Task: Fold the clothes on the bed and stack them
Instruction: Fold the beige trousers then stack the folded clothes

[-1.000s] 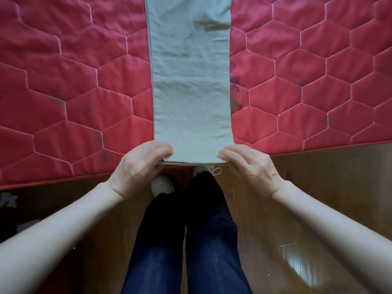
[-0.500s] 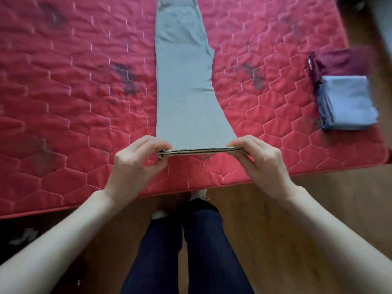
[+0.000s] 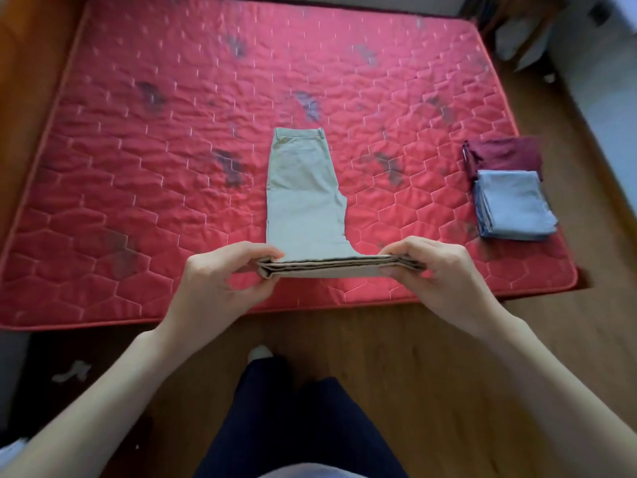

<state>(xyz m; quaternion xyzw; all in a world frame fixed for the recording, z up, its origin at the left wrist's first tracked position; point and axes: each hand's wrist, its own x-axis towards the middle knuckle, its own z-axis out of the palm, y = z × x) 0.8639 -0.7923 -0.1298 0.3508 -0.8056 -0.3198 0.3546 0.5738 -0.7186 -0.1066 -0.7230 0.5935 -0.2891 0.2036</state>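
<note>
Beige trousers (image 3: 303, 194) lie lengthwise on the red quilted mattress (image 3: 138, 167), waistband at the far end. Their hem end is lifted off the mattress near the front edge. My left hand (image 3: 220, 281) pinches the hem's left corner and my right hand (image 3: 437, 274) pinches its right corner, holding the layered hem edge level between them. At the mattress's right side sits a stack of folded clothes: a light blue piece (image 3: 513, 208) on top of a dark red one (image 3: 503, 155).
The mattress lies on a wooden floor (image 3: 431, 357). My dark-trousered legs (image 3: 300, 419) stand at its front edge. A wooden board (image 3: 20, 98) runs along the left side. Bits of white litter (image 3: 72, 370) lie on the floor at the lower left.
Both hands have lifted the trouser hem from the mattress's front edge and carried it up and forward. The view has pulled back, so the whole mattress and the folded stack now show.
</note>
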